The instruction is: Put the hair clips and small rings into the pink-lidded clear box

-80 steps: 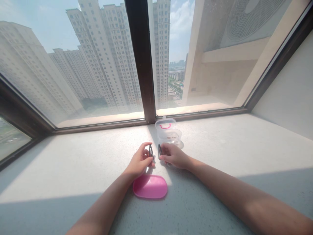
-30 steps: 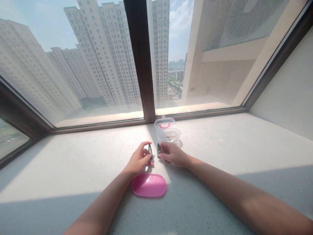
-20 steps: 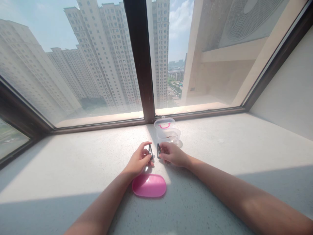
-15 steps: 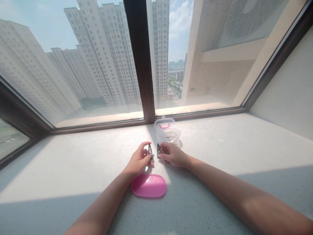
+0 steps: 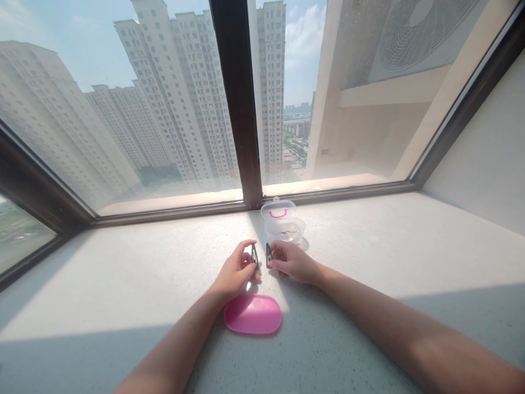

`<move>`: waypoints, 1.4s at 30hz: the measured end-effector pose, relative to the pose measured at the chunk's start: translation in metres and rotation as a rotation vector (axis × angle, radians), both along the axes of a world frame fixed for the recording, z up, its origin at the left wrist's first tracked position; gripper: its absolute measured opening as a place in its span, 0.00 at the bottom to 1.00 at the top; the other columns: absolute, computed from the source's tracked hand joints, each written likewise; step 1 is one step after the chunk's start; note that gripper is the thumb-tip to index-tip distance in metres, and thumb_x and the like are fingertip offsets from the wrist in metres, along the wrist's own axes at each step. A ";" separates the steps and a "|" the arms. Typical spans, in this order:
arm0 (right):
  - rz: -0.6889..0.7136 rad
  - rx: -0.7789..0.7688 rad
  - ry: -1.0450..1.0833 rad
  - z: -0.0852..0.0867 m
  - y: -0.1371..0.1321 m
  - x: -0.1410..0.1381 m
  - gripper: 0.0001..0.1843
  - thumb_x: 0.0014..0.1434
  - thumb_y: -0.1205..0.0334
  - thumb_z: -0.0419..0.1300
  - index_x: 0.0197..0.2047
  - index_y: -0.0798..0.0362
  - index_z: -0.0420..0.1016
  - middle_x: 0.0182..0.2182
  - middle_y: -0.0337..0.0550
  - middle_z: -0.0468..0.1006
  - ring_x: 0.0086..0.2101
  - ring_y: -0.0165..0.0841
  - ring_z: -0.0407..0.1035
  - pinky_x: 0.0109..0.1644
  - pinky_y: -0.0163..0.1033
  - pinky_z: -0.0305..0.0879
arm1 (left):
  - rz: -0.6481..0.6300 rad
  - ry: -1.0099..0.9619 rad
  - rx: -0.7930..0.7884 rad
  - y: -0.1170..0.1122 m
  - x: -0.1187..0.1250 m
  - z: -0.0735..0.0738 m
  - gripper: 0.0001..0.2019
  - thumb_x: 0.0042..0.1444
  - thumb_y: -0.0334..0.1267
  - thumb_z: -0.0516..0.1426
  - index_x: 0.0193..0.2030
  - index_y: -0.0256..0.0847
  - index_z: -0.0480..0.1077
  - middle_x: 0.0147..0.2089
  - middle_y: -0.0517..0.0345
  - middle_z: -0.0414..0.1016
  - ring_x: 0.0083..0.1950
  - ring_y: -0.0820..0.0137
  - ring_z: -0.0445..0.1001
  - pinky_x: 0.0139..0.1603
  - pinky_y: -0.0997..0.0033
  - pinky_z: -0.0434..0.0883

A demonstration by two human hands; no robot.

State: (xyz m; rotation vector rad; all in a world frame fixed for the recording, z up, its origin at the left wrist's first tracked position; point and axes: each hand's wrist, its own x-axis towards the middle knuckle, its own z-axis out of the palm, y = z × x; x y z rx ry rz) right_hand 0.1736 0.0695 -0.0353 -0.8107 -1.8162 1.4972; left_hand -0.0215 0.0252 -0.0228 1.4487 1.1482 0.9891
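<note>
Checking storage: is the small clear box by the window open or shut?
Open: the clear box has its lid swung back and standing up behind it.

The left hair clip (image 5: 254, 255) and right hair clip (image 5: 268, 255) are both near-black, plain, no print. The oval lid (image 5: 252, 314) is solid bubblegum pink. The little box (image 5: 286, 230) is clear plastic with a pink curved mark (image 5: 278, 214) up top. The sill (image 5: 369, 246) is off-white with fine grey speckles, the window frame (image 5: 235, 109) is dark brown, and the towers (image 5: 184, 98) are pale beige with a grid of windows.
</note>
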 end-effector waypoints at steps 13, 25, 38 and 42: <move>0.005 0.010 -0.004 -0.001 0.000 0.000 0.08 0.54 0.64 0.59 0.37 0.54 0.65 0.20 0.33 0.68 0.19 0.26 0.66 0.21 0.31 0.60 | -0.020 0.005 0.006 0.000 -0.001 0.001 0.24 0.54 0.32 0.53 0.59 0.45 0.56 0.30 0.62 0.69 0.28 0.70 0.76 0.32 0.69 0.71; 0.013 -0.001 0.003 -0.003 0.002 0.000 0.09 0.54 0.64 0.60 0.38 0.55 0.66 0.20 0.33 0.69 0.19 0.26 0.66 0.22 0.31 0.61 | -0.032 0.001 0.004 0.001 -0.003 0.000 0.28 0.50 0.28 0.53 0.60 0.45 0.55 0.30 0.63 0.69 0.28 0.70 0.77 0.34 0.68 0.72; 0.010 -0.004 -0.006 0.002 0.000 0.001 0.09 0.54 0.63 0.60 0.39 0.55 0.66 0.22 0.34 0.69 0.20 0.27 0.67 0.22 0.31 0.63 | 0.007 -0.012 0.003 0.000 0.001 0.000 0.25 0.53 0.31 0.53 0.58 0.45 0.58 0.29 0.63 0.69 0.26 0.71 0.76 0.31 0.70 0.70; 0.012 -0.008 -0.002 0.000 0.001 0.001 0.09 0.54 0.63 0.60 0.39 0.55 0.66 0.22 0.34 0.69 0.20 0.27 0.67 0.22 0.31 0.63 | 0.003 -0.010 0.008 0.000 0.000 -0.001 0.24 0.53 0.31 0.53 0.58 0.46 0.58 0.29 0.63 0.69 0.26 0.71 0.75 0.31 0.70 0.71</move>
